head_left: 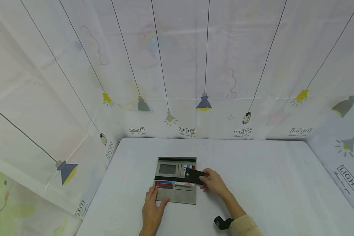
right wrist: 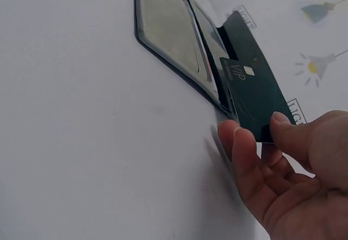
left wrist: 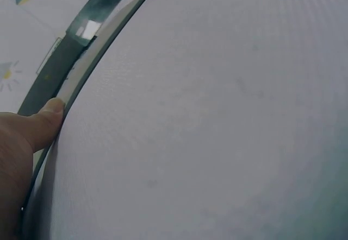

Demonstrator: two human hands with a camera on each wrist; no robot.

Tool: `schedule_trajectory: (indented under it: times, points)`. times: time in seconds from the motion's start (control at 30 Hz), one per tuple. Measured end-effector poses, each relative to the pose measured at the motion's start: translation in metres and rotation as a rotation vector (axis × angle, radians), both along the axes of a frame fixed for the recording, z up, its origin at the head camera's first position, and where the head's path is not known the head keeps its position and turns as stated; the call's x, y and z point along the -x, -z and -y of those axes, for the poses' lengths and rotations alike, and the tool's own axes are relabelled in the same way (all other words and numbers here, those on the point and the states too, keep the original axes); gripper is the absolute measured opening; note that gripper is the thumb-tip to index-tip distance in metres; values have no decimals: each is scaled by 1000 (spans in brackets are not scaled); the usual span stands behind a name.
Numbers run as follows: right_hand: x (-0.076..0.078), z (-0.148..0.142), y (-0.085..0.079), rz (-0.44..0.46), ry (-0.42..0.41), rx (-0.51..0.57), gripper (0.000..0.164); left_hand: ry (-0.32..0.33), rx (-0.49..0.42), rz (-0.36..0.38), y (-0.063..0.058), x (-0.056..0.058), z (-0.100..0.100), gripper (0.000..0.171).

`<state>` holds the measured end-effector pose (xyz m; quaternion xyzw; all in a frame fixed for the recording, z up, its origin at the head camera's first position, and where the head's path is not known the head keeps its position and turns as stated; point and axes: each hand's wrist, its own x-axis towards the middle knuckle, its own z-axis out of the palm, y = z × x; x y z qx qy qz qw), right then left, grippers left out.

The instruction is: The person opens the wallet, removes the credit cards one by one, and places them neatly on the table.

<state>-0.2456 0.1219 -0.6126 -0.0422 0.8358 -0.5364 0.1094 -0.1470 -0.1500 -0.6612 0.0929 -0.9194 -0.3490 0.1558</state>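
Observation:
An unfolded grey wallet (head_left: pixel 181 196) lies on the white table. It has card slots, a clear window (head_left: pixel 167 169) and several cards, among them blue and red ones (head_left: pixel 164 183). My right hand (head_left: pixel 213 182) pinches a dark card (head_left: pixel 193 176) at one end, thumb on its face, and holds it over the wallet's right side. In the right wrist view the card (right wrist: pixel 255 96) bears "VIP" and a chip. My left hand (head_left: pixel 152 208) rests at the wallet's lower left corner; its thumb (left wrist: pixel 49 118) presses the near edge. Its other fingers are hidden in the left wrist view.
A small black device (head_left: pixel 222 223) sits by the right sleeve (head_left: pixel 245 226). The white tabletop (head_left: pixel 268 183) extends on both sides of the wallet. Behind it hangs a pale curtain (head_left: pixel 177 65) printed with lamps.

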Motion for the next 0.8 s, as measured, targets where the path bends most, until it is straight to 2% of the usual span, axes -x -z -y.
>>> schedule_trajectory:
  times: [0.23, 0.5, 0.8]
  points:
    - [2, -14, -2, 50, 37, 33, 28, 5, -4, -22, -1, 0, 0, 74]
    - [7, -29, 4, 7, 87, 31, 23, 1, 8, -12, 0, 0, 0, 74]
    - [14, -45, 9, 59, 136, 132, 32, 8, 7, -51, 3, -1, 2, 74]
